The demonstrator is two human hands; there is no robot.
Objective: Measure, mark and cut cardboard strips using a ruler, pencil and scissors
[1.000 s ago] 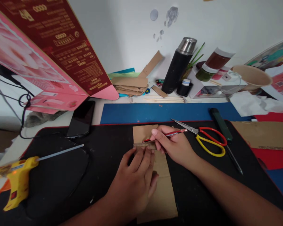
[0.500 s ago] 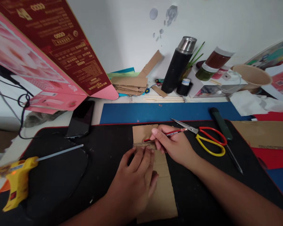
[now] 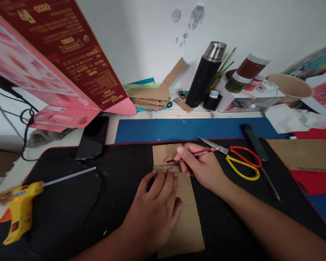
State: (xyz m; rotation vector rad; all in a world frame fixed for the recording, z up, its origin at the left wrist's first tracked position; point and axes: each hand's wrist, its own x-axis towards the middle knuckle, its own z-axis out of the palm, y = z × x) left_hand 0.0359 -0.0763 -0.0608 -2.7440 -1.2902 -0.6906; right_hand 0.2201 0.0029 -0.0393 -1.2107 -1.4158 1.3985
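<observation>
Left hand: laid palm down on the cardboard piece. Its fingers are extended and spread flat, gripping nothing; their tips rest against a narrow cardboard strip that lies crosswise on the piece.

Right hand: fingers closed around a red pencil in a writing grip. The pencil is held low and nearly level, its shaft pointing right toward the scissors. Its tip sits on the far portion of the cardboard piece, just beyond the strip and just ahead of the left fingertips.

Cardboard piece: lies flat on the black mat at the centre of the worktop, long axis running away from the person. The near end extends past the left palm; the far end shows bare between the two hands.

Surroundings: scissors with red and yellow handles lie just right of the right hand, beside a dark utility knife. A yellow glue gun lies at the left edge of the mat, well apart from both hands. A phone lies at the far left corner of the mat
</observation>
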